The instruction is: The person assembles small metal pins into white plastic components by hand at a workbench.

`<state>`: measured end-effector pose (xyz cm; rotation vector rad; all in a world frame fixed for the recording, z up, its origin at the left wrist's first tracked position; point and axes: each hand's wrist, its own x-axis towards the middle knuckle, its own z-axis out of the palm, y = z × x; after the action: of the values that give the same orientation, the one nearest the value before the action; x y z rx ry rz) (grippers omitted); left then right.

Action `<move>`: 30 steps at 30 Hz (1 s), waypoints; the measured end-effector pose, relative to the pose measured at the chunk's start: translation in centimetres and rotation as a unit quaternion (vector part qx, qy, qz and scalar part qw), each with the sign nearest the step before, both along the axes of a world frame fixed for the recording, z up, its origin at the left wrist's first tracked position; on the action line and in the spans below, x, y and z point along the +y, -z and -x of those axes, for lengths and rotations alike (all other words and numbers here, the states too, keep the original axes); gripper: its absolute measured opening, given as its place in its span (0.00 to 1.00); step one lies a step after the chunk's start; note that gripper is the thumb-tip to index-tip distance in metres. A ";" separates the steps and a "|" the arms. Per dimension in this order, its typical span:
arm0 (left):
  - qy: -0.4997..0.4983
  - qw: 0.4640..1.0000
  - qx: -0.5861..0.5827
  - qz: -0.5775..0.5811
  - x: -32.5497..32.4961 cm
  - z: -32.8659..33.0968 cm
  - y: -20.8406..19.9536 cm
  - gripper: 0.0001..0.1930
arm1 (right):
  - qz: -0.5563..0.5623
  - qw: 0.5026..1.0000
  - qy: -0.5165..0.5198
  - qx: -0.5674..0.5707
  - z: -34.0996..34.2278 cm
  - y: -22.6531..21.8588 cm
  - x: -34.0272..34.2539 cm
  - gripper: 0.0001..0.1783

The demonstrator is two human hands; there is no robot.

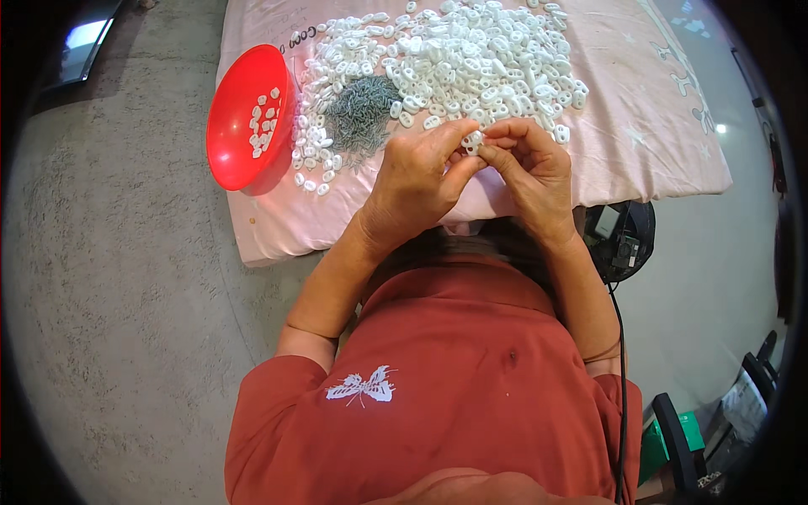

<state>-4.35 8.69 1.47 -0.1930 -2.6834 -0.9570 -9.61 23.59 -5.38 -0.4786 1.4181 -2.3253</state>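
Observation:
Close together above the near edge of the cloth, my left hand (pixel 412 181) and my right hand (pixel 536 172) pinch a small white plastic piece (pixel 473 140) with holes in it. Thumbs and forefingers of both hands meet around it, and the fingers partly cover it. Just beyond lies a wide heap of white oval plastic pieces (pixel 484 63), many showing two round holes. A dark grey pile of small screws (pixel 362 114) sits left of that heap, with smaller white pieces (pixel 316 156) scattered beside it.
A red bowl (pixel 225 126) with several white pieces inside stands tilted at the table's left edge. Pink cloth (pixel 648 143) covers the table. Under its right front edge is a round black object (pixel 631 240) with a cable running down. Concrete floor (pixel 135 278) lies to the left.

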 end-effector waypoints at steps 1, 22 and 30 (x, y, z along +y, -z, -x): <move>0.002 1.000 0.002 0.002 0.0 0.0 0.0 0.14 | 0.000 1.000 0.000 0.000 0.0 0.0 0.0 0.10; 0.014 1.000 0.008 -0.020 -0.1 -0.4 -0.1 0.10 | -0.018 1.000 -0.022 0.000 -0.2 -0.4 0.8 0.08; 0.018 1.000 0.012 0.003 -0.1 -0.4 -0.6 0.10 | -0.036 0.999 -0.006 0.032 -0.1 -0.1 0.8 0.06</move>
<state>-3.90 8.57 2.06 -0.2546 -2.6699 -0.9505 -9.50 24.41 -5.28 -0.5434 1.5195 -2.2596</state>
